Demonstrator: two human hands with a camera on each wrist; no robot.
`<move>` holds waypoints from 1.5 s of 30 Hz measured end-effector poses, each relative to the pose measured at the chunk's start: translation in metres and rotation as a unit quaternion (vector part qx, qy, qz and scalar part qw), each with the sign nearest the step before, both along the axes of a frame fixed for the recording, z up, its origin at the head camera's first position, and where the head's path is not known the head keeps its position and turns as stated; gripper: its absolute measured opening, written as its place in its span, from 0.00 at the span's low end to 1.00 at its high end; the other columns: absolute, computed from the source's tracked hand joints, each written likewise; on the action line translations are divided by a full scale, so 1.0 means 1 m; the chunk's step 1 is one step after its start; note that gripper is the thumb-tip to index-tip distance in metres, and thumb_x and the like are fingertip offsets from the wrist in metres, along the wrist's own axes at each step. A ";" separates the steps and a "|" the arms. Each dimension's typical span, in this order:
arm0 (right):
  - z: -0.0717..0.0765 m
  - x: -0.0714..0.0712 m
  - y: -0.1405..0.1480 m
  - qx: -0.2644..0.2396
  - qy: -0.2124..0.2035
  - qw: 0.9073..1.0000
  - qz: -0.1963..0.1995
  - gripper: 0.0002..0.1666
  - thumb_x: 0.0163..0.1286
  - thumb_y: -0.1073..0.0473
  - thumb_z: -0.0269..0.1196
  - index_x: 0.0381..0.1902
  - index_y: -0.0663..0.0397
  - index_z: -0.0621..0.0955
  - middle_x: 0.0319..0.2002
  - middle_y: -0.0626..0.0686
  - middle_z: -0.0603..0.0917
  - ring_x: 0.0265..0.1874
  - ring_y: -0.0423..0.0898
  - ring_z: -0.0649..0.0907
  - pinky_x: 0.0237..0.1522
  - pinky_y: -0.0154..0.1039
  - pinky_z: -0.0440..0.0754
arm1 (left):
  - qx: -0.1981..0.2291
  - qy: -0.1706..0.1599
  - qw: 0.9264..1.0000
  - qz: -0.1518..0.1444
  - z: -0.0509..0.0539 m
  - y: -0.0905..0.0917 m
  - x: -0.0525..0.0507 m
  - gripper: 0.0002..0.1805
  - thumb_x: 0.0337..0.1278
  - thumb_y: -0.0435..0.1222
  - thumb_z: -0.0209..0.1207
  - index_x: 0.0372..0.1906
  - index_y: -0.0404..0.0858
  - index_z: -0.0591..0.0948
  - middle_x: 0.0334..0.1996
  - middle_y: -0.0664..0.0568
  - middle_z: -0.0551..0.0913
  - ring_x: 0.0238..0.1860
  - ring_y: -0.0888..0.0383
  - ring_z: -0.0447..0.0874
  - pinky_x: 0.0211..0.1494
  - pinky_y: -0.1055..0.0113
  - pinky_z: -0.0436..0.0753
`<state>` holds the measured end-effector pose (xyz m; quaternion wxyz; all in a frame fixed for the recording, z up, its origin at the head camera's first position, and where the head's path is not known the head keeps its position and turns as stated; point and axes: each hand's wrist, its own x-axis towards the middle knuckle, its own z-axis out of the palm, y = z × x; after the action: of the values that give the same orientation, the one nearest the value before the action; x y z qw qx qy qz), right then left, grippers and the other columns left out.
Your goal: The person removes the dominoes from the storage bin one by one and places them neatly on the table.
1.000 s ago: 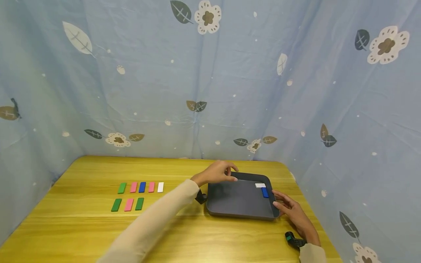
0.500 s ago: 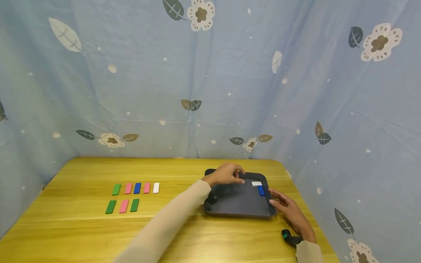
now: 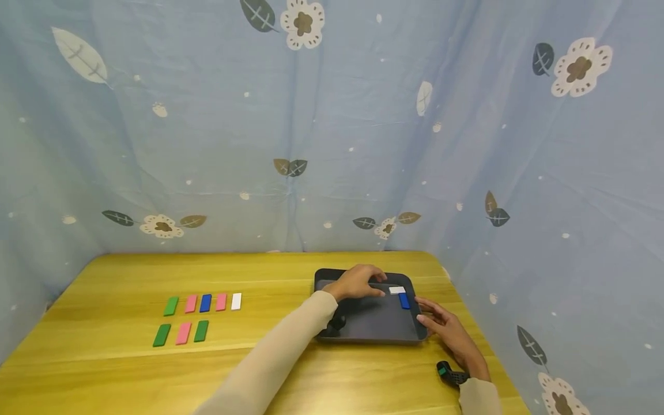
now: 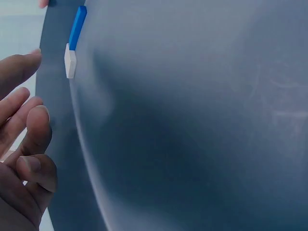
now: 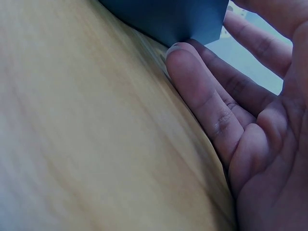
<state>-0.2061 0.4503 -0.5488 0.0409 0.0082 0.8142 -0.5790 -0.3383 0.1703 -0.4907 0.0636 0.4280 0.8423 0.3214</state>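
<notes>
A dark grey tray (image 3: pixel 381 328) lies on the wooden table. At its far right corner, a white block (image 3: pixel 396 290) touches a blue block (image 3: pixel 404 301). My left hand (image 3: pixel 358 282) hovers over the tray's far side, fingertips just left of the white block. In the left wrist view its fingers (image 4: pixel 36 130) are loosely bent with nothing between them. Beside the tray's right wall is my right hand (image 3: pixel 448 328), fingertips at the rim. The right wrist view has relaxed fingers (image 5: pixel 192 82) against the tray's outer wall (image 5: pixel 173 19), little finger along the tabletop.
To the left, several small blocks lie in two rows. The back row has a green block (image 3: pixel 170 306), pink ones, a blue one and a white block (image 3: pixel 236 301). Two green blocks flank a pink block (image 3: pixel 183 333) in front. A patterned curtain (image 3: pixel 290 127) hangs behind the table.
My left hand has moved right over the tray, closer to the white block, and its fingers have spread a little. The right hand stays at the tray's right side. The head view has turned right.
</notes>
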 end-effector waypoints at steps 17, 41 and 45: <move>-0.003 -0.001 -0.005 -0.007 0.008 1.000 0.001 0.31 0.75 0.48 0.66 0.73 0.33 0.74 0.67 0.56 0.75 0.56 0.56 0.79 0.43 0.48 0.84 | -0.025 -0.070 0.997 0.002 -0.022 0.010 0.001 0.32 0.62 0.40 0.72 0.70 0.41 0.78 0.63 0.51 0.82 0.22 0.62 0.84 0.35 0.70 0.83; -0.004 0.001 -0.002 -0.014 0.014 1.000 -0.001 0.31 0.75 0.50 0.65 0.74 0.35 0.73 0.67 0.56 0.75 0.56 0.57 0.80 0.42 0.48 0.84 | -0.035 -0.075 0.996 0.027 -0.023 0.042 0.006 0.33 0.62 0.40 0.72 0.70 0.36 0.76 0.27 0.58 0.80 0.19 0.62 0.80 0.31 0.68 0.78; -0.004 0.002 -0.001 -0.017 0.012 1.000 -0.005 0.31 0.74 0.48 0.67 0.73 0.34 0.74 0.66 0.55 0.75 0.56 0.57 0.79 0.42 0.48 0.84 | -0.051 -0.057 0.996 0.048 -0.021 0.045 0.008 0.30 0.62 0.42 0.72 0.67 0.38 0.79 0.24 0.59 0.79 0.21 0.63 0.78 0.32 0.68 0.76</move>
<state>-0.2041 0.4494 -0.5525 0.0285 0.0043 0.8045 -0.5932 -0.3306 0.2155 -0.5114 0.1174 0.3645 0.8721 0.3047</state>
